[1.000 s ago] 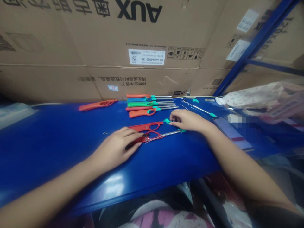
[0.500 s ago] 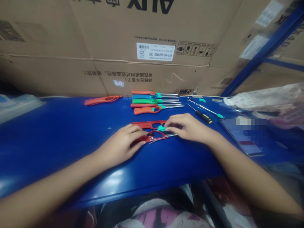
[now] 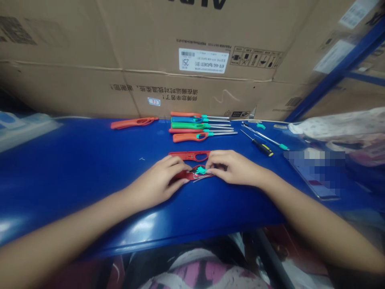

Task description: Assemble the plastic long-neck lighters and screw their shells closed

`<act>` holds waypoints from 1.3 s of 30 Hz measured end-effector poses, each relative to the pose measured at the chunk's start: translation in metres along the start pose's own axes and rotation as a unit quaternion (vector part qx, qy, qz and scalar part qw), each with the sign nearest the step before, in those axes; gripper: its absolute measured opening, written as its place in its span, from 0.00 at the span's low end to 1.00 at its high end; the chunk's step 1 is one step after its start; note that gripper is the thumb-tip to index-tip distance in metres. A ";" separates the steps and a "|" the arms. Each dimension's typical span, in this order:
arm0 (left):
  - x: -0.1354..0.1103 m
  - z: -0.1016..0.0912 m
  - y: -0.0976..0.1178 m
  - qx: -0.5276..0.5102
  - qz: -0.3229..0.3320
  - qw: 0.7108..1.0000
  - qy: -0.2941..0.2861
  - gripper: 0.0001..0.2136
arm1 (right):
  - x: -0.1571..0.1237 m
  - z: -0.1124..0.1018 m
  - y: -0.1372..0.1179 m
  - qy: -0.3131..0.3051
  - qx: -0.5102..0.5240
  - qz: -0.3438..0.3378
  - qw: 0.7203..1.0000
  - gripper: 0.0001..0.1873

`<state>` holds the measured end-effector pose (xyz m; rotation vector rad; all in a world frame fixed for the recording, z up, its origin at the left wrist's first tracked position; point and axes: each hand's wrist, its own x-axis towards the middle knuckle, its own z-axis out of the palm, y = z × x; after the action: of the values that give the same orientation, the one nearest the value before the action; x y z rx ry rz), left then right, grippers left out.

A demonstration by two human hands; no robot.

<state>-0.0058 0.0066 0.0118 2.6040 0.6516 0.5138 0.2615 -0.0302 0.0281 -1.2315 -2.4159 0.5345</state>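
Observation:
My left hand (image 3: 158, 180) lies on the blue table (image 3: 75, 168) and presses down on the handle end of an open red lighter shell (image 3: 188, 175). My right hand (image 3: 233, 166) pinches a small teal trigger piece (image 3: 201, 171) over the loop of that shell, fingers closed around it. A thin metal tube runs out from under my right hand. A second red shell half (image 3: 189, 155) lies flat just behind both hands.
Several finished long lighters (image 3: 198, 127) in orange, blue and green lie in a row further back. A lone orange shell (image 3: 134, 122) sits to the left. A black-and-yellow screwdriver (image 3: 258, 145), metal tubes with teal tips (image 3: 267, 138), a phone (image 3: 313, 170) and large cardboard boxes (image 3: 192, 56) surround them.
My right hand has brought the teal piece leftward from the right end of the tube onto the loop of the red shell. My left hand stayed on the shell.

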 end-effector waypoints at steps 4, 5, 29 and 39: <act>-0.002 0.002 0.000 -0.014 -0.010 1.000 -0.003 0.12 | 0.001 0.005 0.000 -0.005 -0.003 -0.015 1.000 0.04; -0.002 0.003 0.000 -0.017 -0.013 1.000 -0.002 0.12 | 0.001 0.005 0.000 -0.005 -0.003 -0.023 1.000 0.05; 0.001 0.005 -0.002 -0.091 -0.074 0.993 -0.015 0.11 | -0.002 0.007 -0.010 0.003 -0.153 -0.131 0.980 0.10; 0.002 0.005 -0.002 -0.125 -0.091 0.988 -0.020 0.12 | -0.001 0.009 -0.011 -0.008 -0.192 -0.139 0.972 0.12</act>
<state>-0.0027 0.0078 0.0068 2.2881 0.7511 0.4538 0.2501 -0.0386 0.0262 -0.9951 -2.7282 -0.0081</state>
